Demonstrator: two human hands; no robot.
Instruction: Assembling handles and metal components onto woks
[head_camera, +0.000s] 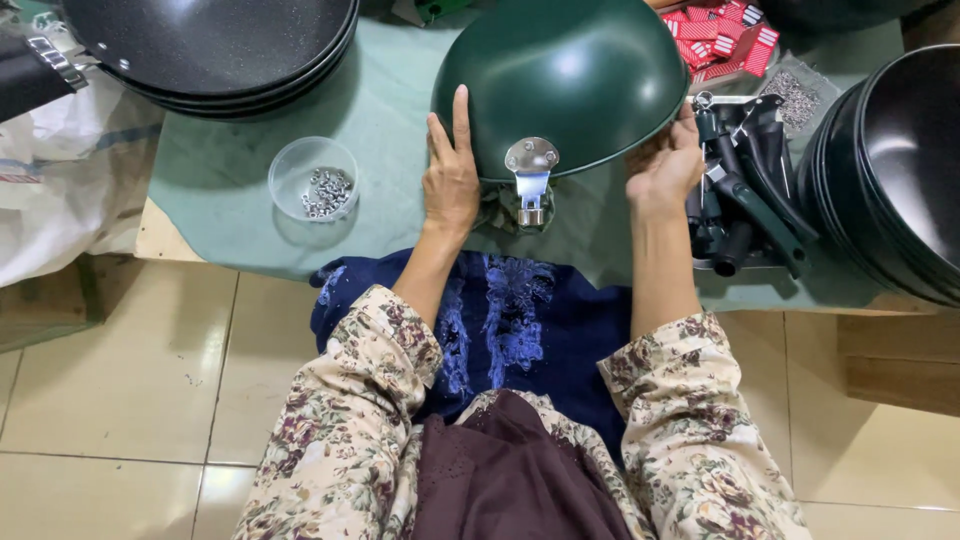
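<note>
On the green pan (570, 80), both flat hands.

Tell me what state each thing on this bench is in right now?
Green pan: upside down, held at both sides.
Metal bracket: fixed on the pan's rim, pointing toward the person.
Left hand: flat against the pan.
Right hand: gripping the pan's edge.
Clear bowl: upright, partly filled with small metal pieces.
Black pans: stacked, open side up.
Dark handles: lying loose in a pile.
</note>
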